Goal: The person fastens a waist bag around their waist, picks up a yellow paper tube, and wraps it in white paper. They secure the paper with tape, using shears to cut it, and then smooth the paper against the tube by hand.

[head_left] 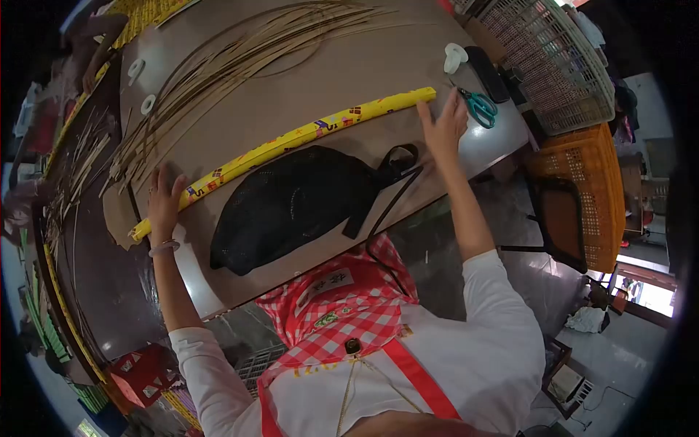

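A long yellow patterned roll (291,144) lies slantwise across the brown table (364,51). My left hand (164,200) rests beside its lower left end, fingers apart. Near the upper right end is my right hand (444,131), its thumb and fingers spread. Neither hand is wrapped round the roll. Between the roll and my body lies a black mesh bag (291,204) with a strap. Teal-handled scissors (480,109) lie just right of my right hand.
Thin brown strips (240,54) spread over the table's far left. White tape rolls (148,104) lie there, and a white object (455,57) is at the right beside a black case (486,74). Baskets (575,197) and a chair (561,222) stand right. Another person's arm (95,44) is upper left.
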{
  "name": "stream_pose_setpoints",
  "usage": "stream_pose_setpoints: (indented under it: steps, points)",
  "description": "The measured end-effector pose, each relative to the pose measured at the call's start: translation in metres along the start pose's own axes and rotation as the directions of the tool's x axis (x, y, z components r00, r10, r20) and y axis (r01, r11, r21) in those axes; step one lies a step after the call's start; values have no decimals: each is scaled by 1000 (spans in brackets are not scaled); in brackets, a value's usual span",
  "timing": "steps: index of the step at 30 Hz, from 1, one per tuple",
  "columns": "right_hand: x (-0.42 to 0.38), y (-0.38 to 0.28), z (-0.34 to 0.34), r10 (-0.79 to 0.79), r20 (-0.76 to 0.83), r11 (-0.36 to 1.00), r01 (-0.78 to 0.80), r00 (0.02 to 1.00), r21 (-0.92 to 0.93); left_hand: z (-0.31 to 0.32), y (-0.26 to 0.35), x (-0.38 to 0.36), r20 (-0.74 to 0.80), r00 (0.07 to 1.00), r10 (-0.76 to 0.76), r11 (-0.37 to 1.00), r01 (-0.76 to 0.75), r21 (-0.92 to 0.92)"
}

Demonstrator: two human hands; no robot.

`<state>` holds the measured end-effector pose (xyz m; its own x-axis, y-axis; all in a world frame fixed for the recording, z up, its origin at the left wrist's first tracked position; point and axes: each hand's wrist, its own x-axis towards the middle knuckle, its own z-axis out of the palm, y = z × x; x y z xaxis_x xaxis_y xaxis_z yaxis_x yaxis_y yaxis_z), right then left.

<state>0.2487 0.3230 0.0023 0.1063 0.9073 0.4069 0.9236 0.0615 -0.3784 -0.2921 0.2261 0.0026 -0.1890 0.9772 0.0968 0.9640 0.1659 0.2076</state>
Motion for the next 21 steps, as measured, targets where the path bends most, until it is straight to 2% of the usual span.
stream_pose_setpoints:
  steps: [2,3,4,5,6,7,8,10,13,15,17,18,20,21]
  points:
    - [19,-14,1,253,-45,967,-251,966,48,-4,4,-1,8,999,-37,999,37,-36]
    - [27,-19,1,321,-25,947,-321,947,-10,-2,4,0,14,999,-43,999,44,-29]
    - [30,-13,6,319,-24,948,-319,947,-4,-2,3,0,20,999,-50,999,50,-20]
    - [32,-2,11,361,92,896,-373,928,241,-3,3,1,16,998,-53,998,53,-17]
    - [35,10,14,368,215,779,-426,905,460,-2,3,0,3,999,-48,999,48,3]
    - [36,12,9,325,100,829,-334,940,447,-2,4,0,-8,999,-43,999,44,22]
    - [37,14,4,323,103,831,-334,941,445,-2,5,-1,-6,999,-47,999,47,20]
    - [38,19,-6,383,266,602,-457,885,655,-3,6,-1,12,997,-79,996,78,36]
    - [41,30,-4,399,288,540,-477,871,693,4,-2,-1,-35,999,-15,999,16,29]
    - [42,31,-6,417,313,520,-506,853,688,4,-1,0,-25,999,-37,999,37,11]
    - [42,26,-11,435,385,306,-536,814,787,2,1,0,-14,998,-65,998,65,-5]
    - [43,23,-11,432,388,307,-537,814,786,2,2,0,-19,998,-67,998,67,12]
    - [44,17,-10,378,285,651,-472,881,595,3,0,0,-20,997,-69,997,69,31]
    - [44,21,-6,379,286,650,-473,880,594,5,-2,0,-23,998,-60,998,60,20]
